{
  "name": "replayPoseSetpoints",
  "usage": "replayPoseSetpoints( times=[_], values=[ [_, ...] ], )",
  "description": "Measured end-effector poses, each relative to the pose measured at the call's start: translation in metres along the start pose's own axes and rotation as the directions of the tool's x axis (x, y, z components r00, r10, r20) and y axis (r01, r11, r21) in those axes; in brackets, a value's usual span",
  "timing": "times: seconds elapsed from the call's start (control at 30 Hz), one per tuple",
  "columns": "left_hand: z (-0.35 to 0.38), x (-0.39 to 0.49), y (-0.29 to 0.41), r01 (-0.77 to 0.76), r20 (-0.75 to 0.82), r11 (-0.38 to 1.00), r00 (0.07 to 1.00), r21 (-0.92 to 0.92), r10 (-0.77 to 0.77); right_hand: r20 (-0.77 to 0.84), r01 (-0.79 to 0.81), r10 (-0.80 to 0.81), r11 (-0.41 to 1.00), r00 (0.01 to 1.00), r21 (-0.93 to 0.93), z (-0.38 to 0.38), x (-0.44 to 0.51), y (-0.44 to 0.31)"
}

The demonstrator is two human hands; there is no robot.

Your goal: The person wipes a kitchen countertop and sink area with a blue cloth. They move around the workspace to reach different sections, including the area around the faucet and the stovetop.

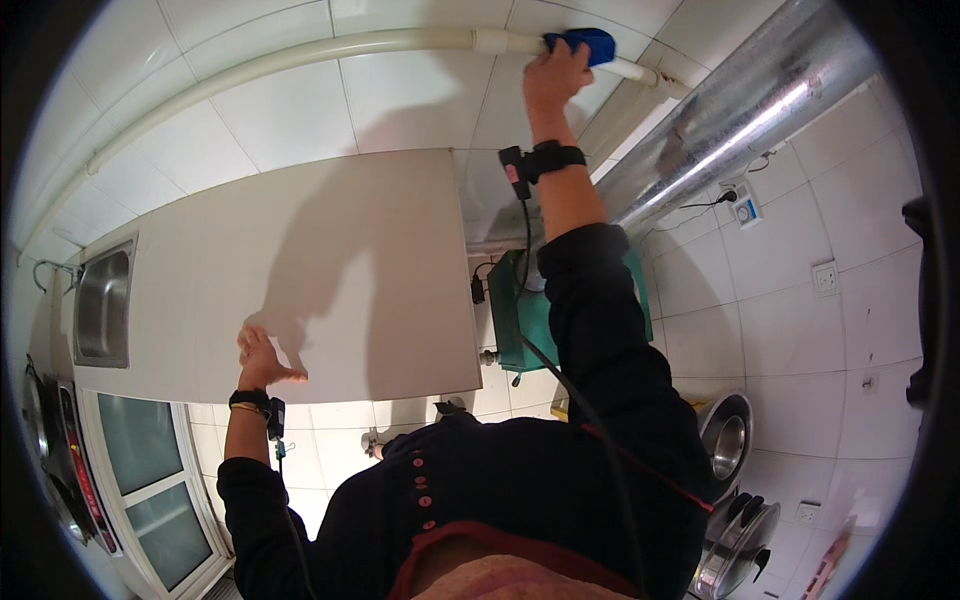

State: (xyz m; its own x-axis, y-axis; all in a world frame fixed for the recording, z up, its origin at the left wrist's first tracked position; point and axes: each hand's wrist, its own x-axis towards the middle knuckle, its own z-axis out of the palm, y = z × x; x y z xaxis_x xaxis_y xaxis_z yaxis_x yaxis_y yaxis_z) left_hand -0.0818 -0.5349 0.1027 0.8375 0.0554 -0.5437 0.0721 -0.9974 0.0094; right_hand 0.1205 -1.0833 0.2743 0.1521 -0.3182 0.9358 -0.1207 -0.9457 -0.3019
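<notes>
My right hand (559, 73) reaches up to the far tiled wall and presses a blue cloth or sponge (598, 46) against a cream-coloured pipe (405, 40). The pipe runs along the wall above the counter. Resting near the front edge of the pale countertop (420, 262), my left hand (264, 361) has its fingers and thumb apart and holds nothing. Both wrists wear black straps with small devices and cables.
A large metal duct (739, 112) slants beside my right arm, above a green metal unit (534, 322). A steel sink (105, 304) is at the left end of the counter. Metal basins (727, 442) and lidded pots (739, 551) stand at the lower right.
</notes>
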Motion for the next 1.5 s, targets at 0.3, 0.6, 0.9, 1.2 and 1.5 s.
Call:
replayPoseSetpoints(
  times=[0.3, 0.6, 0.9, 1.2, 1.5],
  values=[
    [0.006, 0.009, -0.005, -0.006, -0.009, 0.999, 1.000, 0.043, 0.007, 0.407, 0.052, -0.076, 0.996, 0.910, 0.070, -0.036, 0.004, -0.013],
    [0.002, 0.001, -0.003, 0.003, -0.010, 0.999, 1.000, -0.047, -0.003, 0.192, -0.197, 0.211, 0.976, 0.958, -0.090, -0.034, 0.061, 0.059],
    [0.006, 0.003, -0.007, -0.035, -0.044, 0.999, 0.998, -0.007, 0.035, 0.488, -0.349, 0.158, 0.876, 0.858, 0.331, -0.024, 0.044, -0.022],
    [0.006, 0.002, -0.010, -0.068, -0.027, 0.998, 0.997, -0.012, 0.068, 0.679, 0.195, -0.182, 0.979, 0.711, 0.058, -0.008, 0.011, -0.096],
    [0.010, 0.053, -0.174, -0.337, -0.304, 0.927, 0.911, -0.164, 0.278, 0.954, -0.395, -0.106, 0.893, 0.282, 0.216, -0.039, 0.060, -0.096]
  ],
)
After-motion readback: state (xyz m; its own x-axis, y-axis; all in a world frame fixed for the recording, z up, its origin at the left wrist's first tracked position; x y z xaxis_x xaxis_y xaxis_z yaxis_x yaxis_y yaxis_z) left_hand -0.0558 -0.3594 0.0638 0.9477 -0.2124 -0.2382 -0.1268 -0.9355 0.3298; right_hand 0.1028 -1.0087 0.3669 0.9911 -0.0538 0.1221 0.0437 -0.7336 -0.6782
